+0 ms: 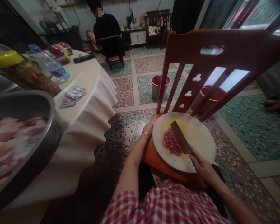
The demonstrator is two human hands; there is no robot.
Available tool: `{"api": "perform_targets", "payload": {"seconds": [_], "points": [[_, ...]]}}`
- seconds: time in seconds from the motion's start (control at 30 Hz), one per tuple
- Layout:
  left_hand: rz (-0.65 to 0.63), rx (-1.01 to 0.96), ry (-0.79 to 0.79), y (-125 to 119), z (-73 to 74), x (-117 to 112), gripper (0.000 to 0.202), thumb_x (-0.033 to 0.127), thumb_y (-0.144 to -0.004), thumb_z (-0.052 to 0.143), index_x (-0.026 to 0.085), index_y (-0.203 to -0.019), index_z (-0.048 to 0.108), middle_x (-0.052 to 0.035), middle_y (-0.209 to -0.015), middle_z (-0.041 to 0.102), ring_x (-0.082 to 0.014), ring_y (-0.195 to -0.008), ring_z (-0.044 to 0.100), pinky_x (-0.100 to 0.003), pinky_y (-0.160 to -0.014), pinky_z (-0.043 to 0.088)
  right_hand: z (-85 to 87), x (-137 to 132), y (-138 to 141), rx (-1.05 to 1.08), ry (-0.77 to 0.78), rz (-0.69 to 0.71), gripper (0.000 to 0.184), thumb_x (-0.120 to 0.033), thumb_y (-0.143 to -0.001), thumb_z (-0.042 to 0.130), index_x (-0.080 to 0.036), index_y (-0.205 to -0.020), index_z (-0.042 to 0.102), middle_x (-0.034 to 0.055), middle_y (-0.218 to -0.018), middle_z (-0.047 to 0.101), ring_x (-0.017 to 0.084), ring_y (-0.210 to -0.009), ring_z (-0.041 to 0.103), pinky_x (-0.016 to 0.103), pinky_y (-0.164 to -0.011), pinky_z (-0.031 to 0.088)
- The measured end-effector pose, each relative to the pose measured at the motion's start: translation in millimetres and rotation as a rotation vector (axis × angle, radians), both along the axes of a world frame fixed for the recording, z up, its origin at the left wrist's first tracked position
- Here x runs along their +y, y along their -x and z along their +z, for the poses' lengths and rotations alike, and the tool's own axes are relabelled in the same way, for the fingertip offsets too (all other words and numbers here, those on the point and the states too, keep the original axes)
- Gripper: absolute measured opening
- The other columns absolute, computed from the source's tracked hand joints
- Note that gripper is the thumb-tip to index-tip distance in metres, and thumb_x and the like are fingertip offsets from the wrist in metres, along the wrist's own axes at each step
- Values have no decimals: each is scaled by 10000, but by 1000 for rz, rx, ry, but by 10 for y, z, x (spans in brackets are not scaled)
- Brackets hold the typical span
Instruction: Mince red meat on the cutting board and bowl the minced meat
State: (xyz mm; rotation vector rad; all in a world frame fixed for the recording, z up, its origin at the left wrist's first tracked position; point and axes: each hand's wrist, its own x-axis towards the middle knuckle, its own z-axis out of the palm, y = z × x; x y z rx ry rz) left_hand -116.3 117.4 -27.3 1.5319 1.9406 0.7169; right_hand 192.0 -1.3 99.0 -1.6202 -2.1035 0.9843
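Right hand grips the cleaver over the mince; left hand clasps the board at its left rim. Short chops, board braced, seem wisest.

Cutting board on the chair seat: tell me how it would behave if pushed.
The cutting board lies flat and looks stiff, so it would probably shift as one piece without flexing. It seems to overhang the chair seat on the right, so pressing there might tip it. The left hand at its edge suggests it can slide.
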Motion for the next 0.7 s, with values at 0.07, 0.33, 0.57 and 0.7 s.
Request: {"api": "perform_targets", "payload": {"seconds": [0.07, 0.33, 0.57, 0.7], "points": [[53, -42, -4, 41, 74, 29, 76, 141, -692, 551, 150, -669, 623, -77, -788, 617, -169, -826, 560, -268, -791, 419, -31, -27, -23, 12, -35, 1, 540, -425, -839, 345, -163, -1311, 367, 87, -1135, 580, 210, -1072, 509, 327, -893, 409], [131, -299, -284, -441, 519, -259, 272, 208, -804, 396, 147, -989, 586, -44, -875, 637, -115, -769, 579, -246, -719, 469, -68, -70, -140, 22, -60, -46, 545, -425, -832, 358, -194, -1325, 344, 44, -963, 648, 206, -907, 590, 316, -776, 479], [-235, -234, -356, -1001, 567, -638, 230, 204, -778, 468, 205, -956, 613, -27, -995, 624, -140, -962, 534, -290, -888, 412, -74, -98, -178, 5, -79, -63, 554, -421, -823, 359, -181, -1323, 350, 40, -880, 655, 197, -835, 603, 306, -755, 481], [133, -203, -269, -428, 419, -374, 223, 169, -775, 455, 151, -936, 608, -59, -923, 626, -138, -859, 556, -273, -805, 440, -89, -139, -173, 28, -79, -84, 542, -415, -822, 371, -189, -1315, 364, 45, -977, 643, 210, -927, 580, 333, -818, 458]]}}
